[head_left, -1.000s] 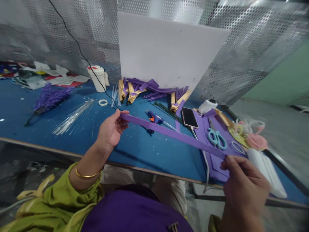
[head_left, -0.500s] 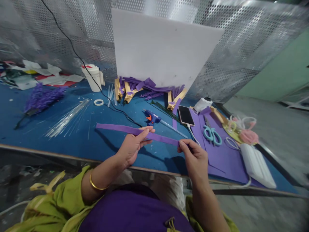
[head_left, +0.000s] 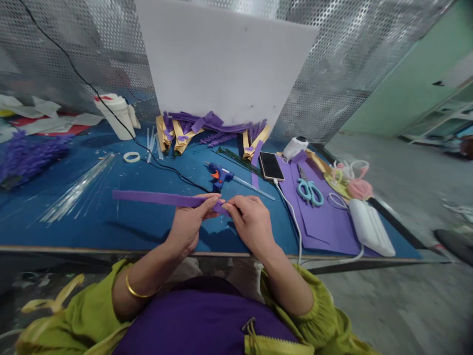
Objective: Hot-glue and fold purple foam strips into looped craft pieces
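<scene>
A long, narrow purple strip (head_left: pixel 158 198), felt or foam by its look, stretches leftward above the blue tabletop. My left hand (head_left: pixel 190 222) pinches it between thumb and fingers near its right part. Close beside, my right hand (head_left: pixel 251 222) is closed on the strip's right end, which bends there between the two hands. Just beyond my fingers lies a blue glue gun (head_left: pixel 220 176) with an orange trigger and a clear glue stick (head_left: pixel 254 188) in its back. The strip's very tip is hidden by my right fingers.
Light-blue-handled scissors (head_left: pixel 309 191) lie on purple sheets (head_left: pixel 321 227) at the right, near a phone (head_left: pixel 271 166) on a white cable. Leftward are a tape roll (head_left: pixel 132 157), clear strands (head_left: pixel 79 187) and a white cup (head_left: pixel 116 116). Small wrapped bunches (head_left: pixel 181 135) lean by a white board (head_left: pixel 225 59).
My right hand has moved left, close to my left hand, so the strip's right length no longer stretches between them. The camera view has turned slightly right.
</scene>
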The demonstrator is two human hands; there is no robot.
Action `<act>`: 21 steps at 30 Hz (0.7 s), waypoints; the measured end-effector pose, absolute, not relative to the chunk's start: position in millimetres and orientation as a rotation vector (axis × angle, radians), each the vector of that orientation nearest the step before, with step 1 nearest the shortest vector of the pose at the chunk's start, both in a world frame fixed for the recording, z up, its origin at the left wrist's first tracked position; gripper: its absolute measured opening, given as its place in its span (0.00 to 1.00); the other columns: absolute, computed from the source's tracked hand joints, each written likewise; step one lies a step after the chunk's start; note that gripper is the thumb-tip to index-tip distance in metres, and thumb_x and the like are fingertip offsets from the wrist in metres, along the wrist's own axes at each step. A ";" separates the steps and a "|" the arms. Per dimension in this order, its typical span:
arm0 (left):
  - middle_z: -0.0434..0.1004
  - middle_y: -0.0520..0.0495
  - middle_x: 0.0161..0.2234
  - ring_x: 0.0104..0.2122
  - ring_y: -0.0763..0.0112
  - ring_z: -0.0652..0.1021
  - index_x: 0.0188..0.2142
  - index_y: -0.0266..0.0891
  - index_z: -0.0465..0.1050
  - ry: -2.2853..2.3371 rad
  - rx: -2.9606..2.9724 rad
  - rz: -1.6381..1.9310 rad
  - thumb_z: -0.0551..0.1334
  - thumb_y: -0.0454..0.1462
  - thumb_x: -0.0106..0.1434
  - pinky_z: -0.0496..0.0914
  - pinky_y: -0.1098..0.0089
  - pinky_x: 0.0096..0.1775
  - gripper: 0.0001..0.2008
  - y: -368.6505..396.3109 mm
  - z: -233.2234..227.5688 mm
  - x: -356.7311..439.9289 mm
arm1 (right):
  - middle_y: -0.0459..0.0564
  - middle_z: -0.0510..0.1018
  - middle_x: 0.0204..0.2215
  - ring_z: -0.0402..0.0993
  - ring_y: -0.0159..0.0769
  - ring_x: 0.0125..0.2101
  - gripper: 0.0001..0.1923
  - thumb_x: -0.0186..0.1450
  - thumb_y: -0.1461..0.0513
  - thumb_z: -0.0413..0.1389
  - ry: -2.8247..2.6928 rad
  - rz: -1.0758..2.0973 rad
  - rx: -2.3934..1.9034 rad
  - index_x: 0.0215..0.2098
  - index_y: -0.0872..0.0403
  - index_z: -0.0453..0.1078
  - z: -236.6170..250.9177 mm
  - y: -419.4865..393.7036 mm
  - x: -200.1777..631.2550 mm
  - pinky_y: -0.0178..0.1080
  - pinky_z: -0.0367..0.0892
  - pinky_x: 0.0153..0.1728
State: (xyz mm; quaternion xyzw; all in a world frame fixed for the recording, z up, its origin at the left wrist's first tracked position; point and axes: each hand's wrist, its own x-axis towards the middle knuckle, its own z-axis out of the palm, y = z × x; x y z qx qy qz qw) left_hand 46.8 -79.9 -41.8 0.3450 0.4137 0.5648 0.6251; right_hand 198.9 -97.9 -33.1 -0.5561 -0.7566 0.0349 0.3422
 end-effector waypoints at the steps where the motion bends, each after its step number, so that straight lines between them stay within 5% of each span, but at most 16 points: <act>1: 0.84 0.44 0.32 0.35 0.62 0.82 0.32 0.37 0.83 0.954 0.790 1.319 0.76 0.42 0.49 0.76 0.68 0.36 0.13 -78.2 -40.0 44.0 | 0.45 0.78 0.24 0.71 0.33 0.26 0.16 0.72 0.54 0.53 -1.965 0.109 -1.477 0.29 0.51 0.71 -33.6 -99.2 200.1 0.35 0.60 0.35; 4: 0.84 0.44 0.31 0.34 0.61 0.82 0.31 0.37 0.83 0.964 0.812 1.317 0.77 0.43 0.46 0.75 0.68 0.34 0.16 -72.5 -33.5 35.9 | 0.42 0.73 0.21 0.65 0.31 0.22 0.19 0.71 0.50 0.53 -1.977 0.217 -1.525 0.26 0.51 0.68 -34.7 -105.5 210.4 0.34 0.54 0.26; 11: 0.84 0.42 0.31 0.35 0.61 0.82 0.31 0.36 0.83 0.965 0.798 1.271 0.78 0.43 0.44 0.75 0.70 0.32 0.17 -61.0 -20.9 26.1 | 0.41 0.67 0.21 0.63 0.29 0.23 0.20 0.72 0.50 0.50 -1.953 0.421 -1.507 0.26 0.52 0.65 -36.0 -123.4 245.8 0.33 0.55 0.27; 21: 0.84 0.37 0.35 0.34 0.60 0.83 0.35 0.35 0.83 0.900 0.997 1.296 0.71 0.47 0.56 0.77 0.67 0.34 0.17 -16.0 6.0 1.6 | 0.41 0.66 0.17 0.62 0.30 0.20 0.19 0.68 0.50 0.53 -1.751 0.412 -1.514 0.24 0.52 0.67 -14.7 -125.0 279.5 0.32 0.58 0.23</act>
